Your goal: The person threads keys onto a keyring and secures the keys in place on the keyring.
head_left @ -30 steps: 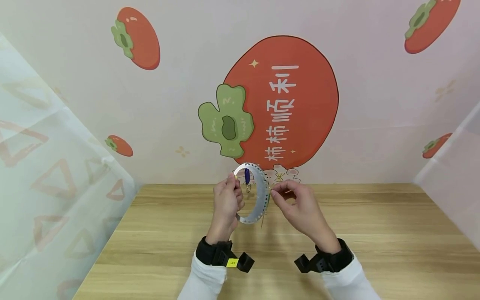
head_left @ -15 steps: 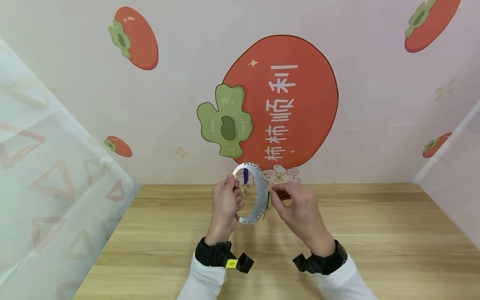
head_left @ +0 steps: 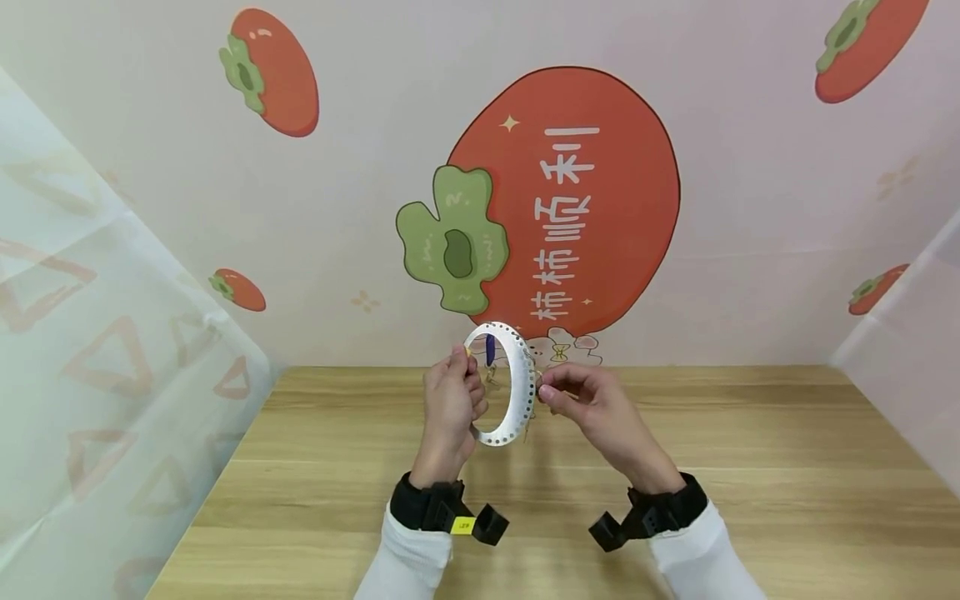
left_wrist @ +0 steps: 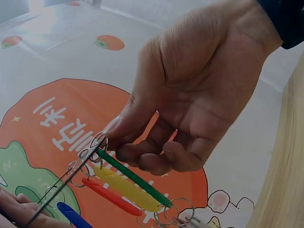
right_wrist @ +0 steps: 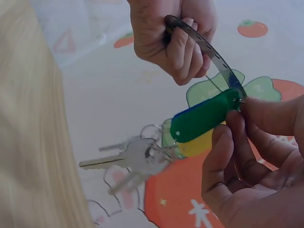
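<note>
Upright between my hands stands a silver metal hoop with a row of small holes round its rim. My left hand grips its left side, fingers curled round the band. At the opposite side, my right hand pinches the hoop end of a green key tag, at its small ring. A yellow tag, a red tag and a blue tag hang along the hoop on wire rings. Metal keys dangle below the green tag, partly blurred. The fingertips partly hide the small ring.
Below the hands lies a wooden tabletop. Behind it rises a pale backdrop printed with persimmons, and pale cloth panels flank the sides. Both wrists wear black camera bands.
My right hand turned inward against the hoop, then turned back and shifted slightly right. The hoop has rotated a little, showing a brighter face. My left hand keeps its grip.
</note>
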{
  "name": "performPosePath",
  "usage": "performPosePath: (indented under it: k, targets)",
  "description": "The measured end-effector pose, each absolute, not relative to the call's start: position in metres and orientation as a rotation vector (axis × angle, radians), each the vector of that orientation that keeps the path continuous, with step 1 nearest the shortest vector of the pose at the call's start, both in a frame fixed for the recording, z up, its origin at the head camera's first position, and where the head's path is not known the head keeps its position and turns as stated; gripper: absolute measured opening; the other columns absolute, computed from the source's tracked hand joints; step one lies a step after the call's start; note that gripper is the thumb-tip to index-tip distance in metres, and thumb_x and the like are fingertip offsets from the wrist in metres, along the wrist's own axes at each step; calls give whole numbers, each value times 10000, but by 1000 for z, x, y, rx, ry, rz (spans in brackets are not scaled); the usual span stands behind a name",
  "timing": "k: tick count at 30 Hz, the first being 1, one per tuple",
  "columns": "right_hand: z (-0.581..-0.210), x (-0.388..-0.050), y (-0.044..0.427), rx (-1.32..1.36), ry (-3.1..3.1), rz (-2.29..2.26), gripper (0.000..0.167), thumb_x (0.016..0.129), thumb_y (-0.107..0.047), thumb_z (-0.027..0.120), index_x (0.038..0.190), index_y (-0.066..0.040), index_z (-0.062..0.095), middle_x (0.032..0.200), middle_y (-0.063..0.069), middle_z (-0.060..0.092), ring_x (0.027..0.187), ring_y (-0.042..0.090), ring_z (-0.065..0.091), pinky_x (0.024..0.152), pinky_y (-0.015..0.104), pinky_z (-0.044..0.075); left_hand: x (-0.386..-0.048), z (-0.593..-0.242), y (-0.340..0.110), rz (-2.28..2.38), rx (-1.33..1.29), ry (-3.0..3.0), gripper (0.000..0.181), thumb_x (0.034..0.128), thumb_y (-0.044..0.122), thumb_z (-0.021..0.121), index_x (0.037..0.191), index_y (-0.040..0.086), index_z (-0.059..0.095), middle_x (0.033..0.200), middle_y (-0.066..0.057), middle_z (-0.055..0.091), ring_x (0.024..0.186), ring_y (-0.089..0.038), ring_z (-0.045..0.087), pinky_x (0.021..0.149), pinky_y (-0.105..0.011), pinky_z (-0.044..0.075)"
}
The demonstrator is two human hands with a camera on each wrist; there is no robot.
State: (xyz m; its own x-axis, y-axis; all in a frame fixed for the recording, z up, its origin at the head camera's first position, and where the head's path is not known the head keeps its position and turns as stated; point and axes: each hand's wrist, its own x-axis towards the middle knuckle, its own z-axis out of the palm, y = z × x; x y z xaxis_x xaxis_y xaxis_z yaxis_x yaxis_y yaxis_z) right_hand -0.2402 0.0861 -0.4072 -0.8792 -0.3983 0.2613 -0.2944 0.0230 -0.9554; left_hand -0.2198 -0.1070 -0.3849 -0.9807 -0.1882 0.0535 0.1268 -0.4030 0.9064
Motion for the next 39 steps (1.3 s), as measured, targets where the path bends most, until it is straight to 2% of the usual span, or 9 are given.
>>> performPosePath:
  k: [4, 11, 19, 22, 31, 35, 39]
  targets:
    - [-409, -242, 86, -726, 2125, -2023, 153, 1010, -51, 604, 1082, 75, 651, 1038, 264, 574, 904, 208, 571, 835, 305, 539, -219, -385, -108, -2486, 71, -1609, 394, 1124, 235, 298, 796, 64, 434, 573, 63, 259, 442, -23, 215, 426, -177, 180]
    - [-407, -242, 89, -750, 2093, -2012, 178, 1035, -68, 561, 1069, 98, 614, 988, 129, 568, 927, 188, 550, 850, 288, 513, -220, -384, -109, -2498, 31, -1644, 405, 1126, 238, 272, 786, 65, 410, 576, 64, 250, 436, -23, 209, 425, -179, 174]
    - [-401, -242, 93, -820, 2109, -1912, 136, 1040, -43, 532, 1038, 68, 610, 985, 141, 589, 958, 223, 568, 908, 310, 516, -220, -384, -108, -2525, 2, -1679, 398, 1125, 242, 292, 788, 63, 406, 589, 66, 244, 438, -25, 204, 422, -177, 171]
    - [-399, -241, 96, -794, 2081, -1871, 136, 1043, -77, 540, 1019, 41, 604, 971, 123, 580, 961, 242, 564, 927, 328, 504, -220, -384, -107, -2537, -8, -1698, 404, 1124, 248, 301, 780, 64, 403, 594, 65, 240, 445, -28, 201, 425, -179, 170]
    - [-398, -242, 101, -772, 1932, -1835, 256, 1070, -149, 498, 979, 75, 581, 877, 86, 537, 900, 277, 503, 859, 341, 432, -220, -386, -107, -2532, -54, -1741, 403, 1125, 231, 298, 776, 60, 404, 575, 58, 233, 429, -44, 198, 424, -192, 173]
    - [-399, -242, 99, -750, 1925, -1884, 246, 1062, -160, 527, 1004, 69, 594, 893, 86, 552, 904, 258, 510, 852, 314, 442, -219, -386, -107, -2523, -4, -1720, 391, 1125, 239, 301, 792, 66, 414, 585, 65, 243, 447, -32, 203, 429, -184, 174]
    - [-401, -240, 95, -696, 2002, -1941, 224, 1022, -150, 612, 1080, 66, 635, 992, 109, 620, 939, 222, 555, 870, 293, 477, -218, -385, -106, -2495, 56, -1678, 387, 1125, 244, 292, 813, 56, 421, 595, 57, 257, 452, -33, 222, 430, -175, 188]
